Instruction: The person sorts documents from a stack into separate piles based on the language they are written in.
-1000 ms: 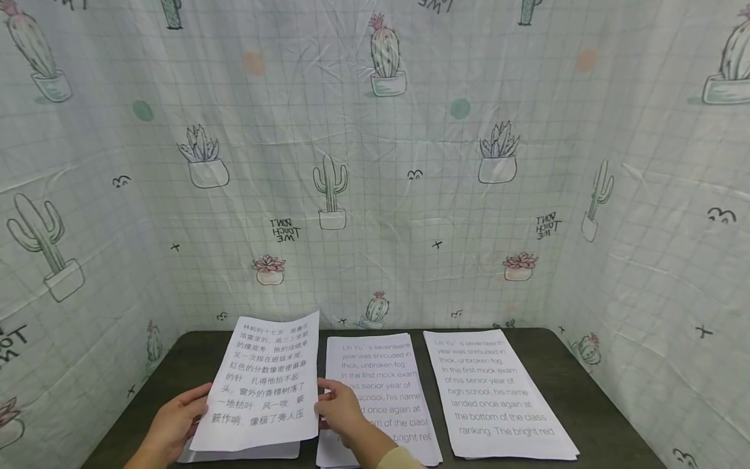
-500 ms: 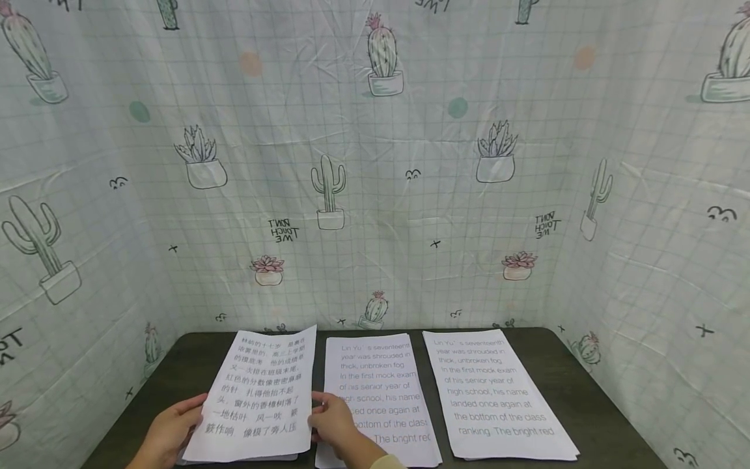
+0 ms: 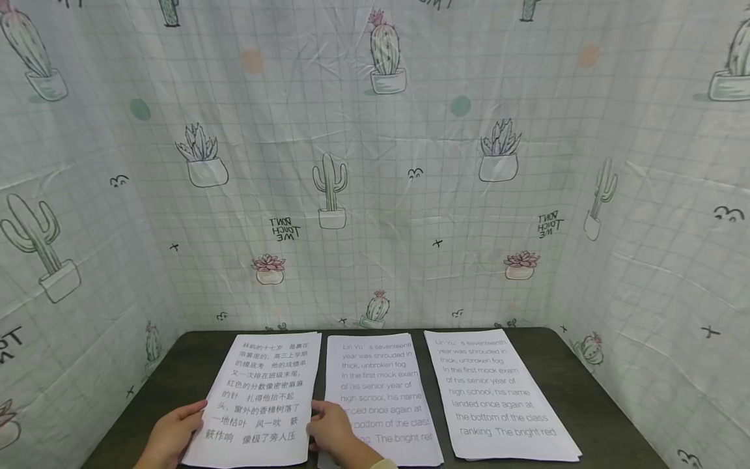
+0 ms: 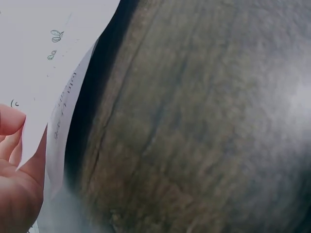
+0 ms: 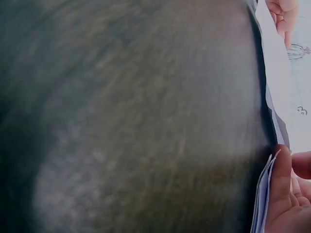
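Observation:
A white sheet of paper (image 3: 252,397) printed with Chinese characters lies low over the table at the left. My left hand (image 3: 176,433) pinches its left edge near the bottom, and the left wrist view shows the paper's edge (image 4: 36,131) between thumb and fingers. On the opposite edge my right hand (image 3: 334,430) grips the sheet, its forearm crossing the lower part of the middle stack of papers (image 3: 375,371). In the right wrist view the sheet (image 5: 277,77) stretches between the two hands, and layered page edges (image 5: 262,199) show beside my right fingers.
A second stack of English-printed papers (image 3: 486,391) lies at the right on the dark table (image 3: 597,423). The middle stack sits close beside the Chinese sheet. A cactus-print curtain (image 3: 375,195) closes off the back and both sides.
Both hands have lowered the Chinese sheet; its raised top edge has come down and it now lies flatter, covering the pages that showed beneath it.

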Available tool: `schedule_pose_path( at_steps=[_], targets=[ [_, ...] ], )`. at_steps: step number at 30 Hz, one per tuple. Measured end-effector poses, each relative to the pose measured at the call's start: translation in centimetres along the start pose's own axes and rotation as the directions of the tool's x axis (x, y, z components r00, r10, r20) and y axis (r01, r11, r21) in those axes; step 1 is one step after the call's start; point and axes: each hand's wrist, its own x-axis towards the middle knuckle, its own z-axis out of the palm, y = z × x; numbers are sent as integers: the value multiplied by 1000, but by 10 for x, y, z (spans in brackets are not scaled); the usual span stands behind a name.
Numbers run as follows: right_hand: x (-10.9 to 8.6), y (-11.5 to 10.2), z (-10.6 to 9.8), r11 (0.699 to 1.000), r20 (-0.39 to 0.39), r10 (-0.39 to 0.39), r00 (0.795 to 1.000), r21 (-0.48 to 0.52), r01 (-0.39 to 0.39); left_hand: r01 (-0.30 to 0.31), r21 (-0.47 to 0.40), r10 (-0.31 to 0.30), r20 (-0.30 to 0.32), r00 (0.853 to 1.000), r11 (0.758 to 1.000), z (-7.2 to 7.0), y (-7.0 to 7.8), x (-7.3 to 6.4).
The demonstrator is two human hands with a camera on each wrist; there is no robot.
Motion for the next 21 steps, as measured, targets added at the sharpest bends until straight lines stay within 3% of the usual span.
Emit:
schedule_pose_path(
  at_steps=[5,10,18,21],
  targets=[
    [-2,0,0,999,16,-31,999,-34,31,-9,35,10,-20,1000,999,1,-3,-1],
    [-4,-2,0,998,39,-47,998,-48,49,-13,80,19,-79,997,997,3,-2,-2],
    [-6,-8,1,995,40,-30,999,-90,33,-2,164,35,-195,980,986,10,12,-14],
    [-6,-9,1,993,37,-36,999,-111,39,5,198,32,-185,982,980,11,17,-19]
  ],
)
